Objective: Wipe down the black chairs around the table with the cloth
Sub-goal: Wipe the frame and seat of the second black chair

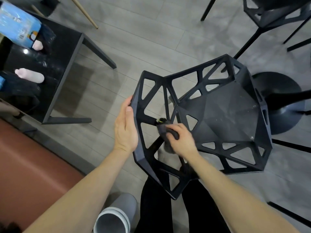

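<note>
Between my two hands stands the black chair (223,115), right in front of my legs, its back toward me. My left hand (125,126) lies flat along the outer edge of the backrest, fingers straight, steadying it without clasping. My right hand (180,140) is bunched around the dark grey cloth (165,132), pressing it onto a strut where the back meets the seat.

Since the left hand only braces, I judge a hard push could make the chair slide or tip away on the smooth floor. The cloth could also snag in the triangular cut-outs, and the inner faces of those narrow struts are easy to miss.

It is an angular, faceted frame of open triangles; pale dust specks dot the solid seat panel, so that part looks unwiped.
</note>
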A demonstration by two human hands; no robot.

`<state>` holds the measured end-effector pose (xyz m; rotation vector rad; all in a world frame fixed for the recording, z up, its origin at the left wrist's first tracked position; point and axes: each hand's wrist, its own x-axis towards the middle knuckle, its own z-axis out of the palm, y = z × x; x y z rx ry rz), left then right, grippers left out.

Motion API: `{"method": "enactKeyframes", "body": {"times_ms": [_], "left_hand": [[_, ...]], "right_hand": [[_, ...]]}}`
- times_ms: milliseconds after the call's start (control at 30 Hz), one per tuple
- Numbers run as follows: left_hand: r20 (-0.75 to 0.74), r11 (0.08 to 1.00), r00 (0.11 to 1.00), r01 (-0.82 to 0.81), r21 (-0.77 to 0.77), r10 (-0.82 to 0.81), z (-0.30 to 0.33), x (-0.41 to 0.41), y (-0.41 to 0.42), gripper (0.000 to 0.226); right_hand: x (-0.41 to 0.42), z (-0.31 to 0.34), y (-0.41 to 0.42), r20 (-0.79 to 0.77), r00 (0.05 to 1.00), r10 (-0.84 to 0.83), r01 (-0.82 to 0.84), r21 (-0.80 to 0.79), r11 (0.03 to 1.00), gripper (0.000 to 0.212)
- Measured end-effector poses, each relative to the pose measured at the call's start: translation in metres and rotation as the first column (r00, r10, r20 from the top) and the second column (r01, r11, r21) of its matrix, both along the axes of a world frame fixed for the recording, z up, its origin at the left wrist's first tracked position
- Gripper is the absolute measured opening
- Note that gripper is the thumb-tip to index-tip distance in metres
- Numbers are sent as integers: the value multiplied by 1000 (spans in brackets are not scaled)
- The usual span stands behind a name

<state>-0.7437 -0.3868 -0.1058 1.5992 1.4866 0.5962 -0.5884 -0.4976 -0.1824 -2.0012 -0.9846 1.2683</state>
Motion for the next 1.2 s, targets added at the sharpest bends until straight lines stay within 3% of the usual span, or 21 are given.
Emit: {"method": "enactKeyframes", "body": {"times_ms": [67,100,200,267,333,433,467,500,600,700,800,933,1100,1200], "left_hand": [[-5,1000,1000,4,-9,-4,0,1,-1,58],[-1,1000,1000,3,-8,-3,-1,1,-1,57],[26,1000,1000,9,3,-9,-4,-1,2,55],[41,1000,999,14,-3,-14,-4,-3,2,53],[24,1000,1000,10,-11,-10,-3,-3,2,53],[-1,1000,1000,4,-15,-4,0,-1,1,54],[6,1000,1000,1,-11,-1,0,0,0,54],[22,1000,1000,-10,-3,10,0,0,-1,53],[43,999,998,-34,-15,35,0,1,0,46],[56,995,994,-89,-46,91,-3,-2,0,44],[109,996,991,-78,-52,84,-6,-3,-2,47],[135,993,986,-84,-83,95,-8,2,-4,51],[83,989,991,-98,-112,108,-4,2,-6,46],[50,991,993,-99,-92,104,-2,3,-4,50]], "right_hand": [[24,-2,-5,58,996,63,-56,-127,990,33],[25,7,-4,29,999,12,-10,-80,997,33],[-6,48,15,-121,991,-65,98,289,952,34],[-29,53,20,-154,988,9,51,384,922,39],[-27,24,19,-101,994,-46,72,274,959,38],[9,-16,15,-9,997,-82,81,-83,993,36],[18,-13,15,-9,992,-123,121,-121,985,35],[21,-5,16,-27,985,-172,169,-88,982,34],[-2,47,42,-96,962,-256,272,246,930,35],[-44,82,64,-113,988,-102,146,517,844,36],[-25,58,115,-19,985,-173,155,541,827,35],[12,39,175,-4,941,-338,308,426,851,36],[-54,73,77,-27,969,-244,224,507,832,33],[-44,69,96,47,980,-193,138,538,832,27]]}}
